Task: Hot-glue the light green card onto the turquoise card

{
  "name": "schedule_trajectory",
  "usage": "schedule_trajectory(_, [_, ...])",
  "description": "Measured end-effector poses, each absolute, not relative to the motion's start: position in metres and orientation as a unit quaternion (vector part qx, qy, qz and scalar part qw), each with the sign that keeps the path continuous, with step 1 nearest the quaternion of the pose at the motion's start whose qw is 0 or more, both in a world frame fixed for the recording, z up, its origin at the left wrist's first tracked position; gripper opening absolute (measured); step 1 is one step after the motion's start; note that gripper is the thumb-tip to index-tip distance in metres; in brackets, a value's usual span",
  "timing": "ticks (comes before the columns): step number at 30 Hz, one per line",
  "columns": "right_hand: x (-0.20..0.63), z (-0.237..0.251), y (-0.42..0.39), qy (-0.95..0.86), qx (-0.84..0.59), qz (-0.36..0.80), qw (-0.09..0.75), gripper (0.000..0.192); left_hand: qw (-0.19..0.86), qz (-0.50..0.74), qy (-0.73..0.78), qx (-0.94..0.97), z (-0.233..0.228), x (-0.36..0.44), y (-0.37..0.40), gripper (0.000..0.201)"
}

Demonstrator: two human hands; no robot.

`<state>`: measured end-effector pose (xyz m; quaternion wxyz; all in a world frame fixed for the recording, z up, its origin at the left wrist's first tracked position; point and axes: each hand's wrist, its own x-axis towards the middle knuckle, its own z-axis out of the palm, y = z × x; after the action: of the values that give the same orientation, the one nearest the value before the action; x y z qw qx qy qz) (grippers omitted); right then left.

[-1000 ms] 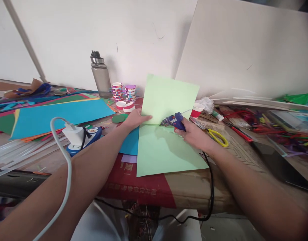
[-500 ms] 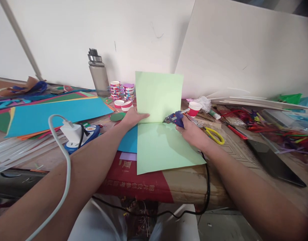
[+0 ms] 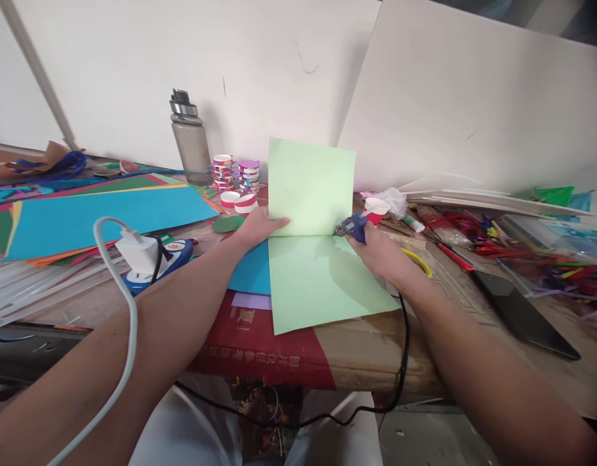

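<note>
A light green sheet of card (image 3: 312, 188) stands upright, meeting a second light green panel (image 3: 322, 285) that lies flat; whether they are one folded piece I cannot tell. My left hand (image 3: 260, 226) pinches the upright panel near its lower left edge, thumb in front and fingers hidden behind. In my right hand (image 3: 376, 249) is a blue glue gun (image 3: 353, 226), its nozzle at the seam between the panels, toward the right end. A black cord (image 3: 404, 349) hangs below my right hand and loops over the table's front edge.
Blue card sheets (image 3: 109, 217) and a power strip (image 3: 177, 249) with a white charger lie left. A bottle (image 3: 189, 145) and stacked paper cups (image 3: 223, 171) stand behind. Right are yellow-handled scissors (image 3: 417, 261), a red-handled tool (image 3: 454, 255), a black phone (image 3: 524, 314) and a paper cup (image 3: 377, 208).
My right hand and the glue gun have moved right along the seam. The green card has shifted slightly right, while my left hand still grips it.
</note>
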<state>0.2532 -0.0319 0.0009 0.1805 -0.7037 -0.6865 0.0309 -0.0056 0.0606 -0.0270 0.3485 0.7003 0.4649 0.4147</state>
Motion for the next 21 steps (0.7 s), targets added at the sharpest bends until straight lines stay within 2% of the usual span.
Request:
schedule_trajectory(6, [0.247,-0.005,-0.028,-0.724,-0.657,0.048,0.203,0.025,0.337,0.4,0.484,0.702,-0.027,-0.006,0.063,0.045])
schedule_trajectory(14, [0.255,0.011,-0.035,-0.67,-0.725,0.03,0.156,0.04,0.364,0.415,0.463,0.693,-0.027,-0.007,0.062,0.049])
schedule_trajectory(21, [0.254,0.008,-0.034,-0.662,-0.733,0.007,0.155,0.043,0.355,0.408,0.47,0.698,-0.027,-0.006,0.062,0.047])
